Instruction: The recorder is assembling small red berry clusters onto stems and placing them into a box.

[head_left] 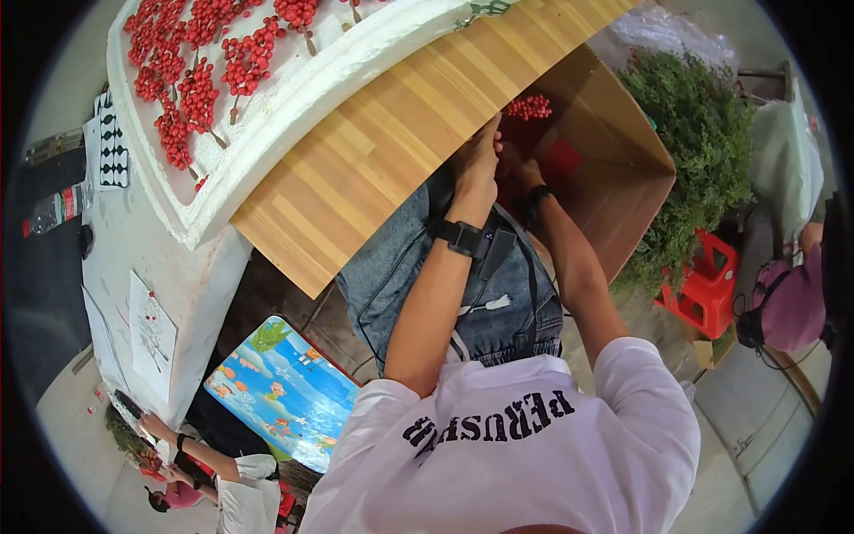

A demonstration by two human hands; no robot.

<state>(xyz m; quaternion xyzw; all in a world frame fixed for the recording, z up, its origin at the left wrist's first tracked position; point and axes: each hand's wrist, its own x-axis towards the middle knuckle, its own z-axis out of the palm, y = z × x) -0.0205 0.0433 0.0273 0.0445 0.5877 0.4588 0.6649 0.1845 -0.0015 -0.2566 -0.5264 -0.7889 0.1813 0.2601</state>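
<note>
Nearest, both forearms are stretched into the cardboard box (623, 178), where the left hand (480, 165) is pinched on a red berry sprig (529, 108) pointing up and away, the right hand (527, 173) is too hidden to judge, while many sprigs (200, 71) are already laid on the white foam board (267, 133) beyond.

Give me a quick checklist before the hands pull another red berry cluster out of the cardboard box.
1. Left hand at the box opening: ok, it reaches in by the wooden tabletop edge.
2. Right hand inside the cardboard box: ok, down among the red contents.
3. Berry cluster within reach: ok, just above both hands.
4. Firm grip on a stem: cannot tell, the fingers are hidden.
5. Room on the white foam board: ok, bare foam along its near edge.
6. Box steady on the lap: cannot tell.
</note>
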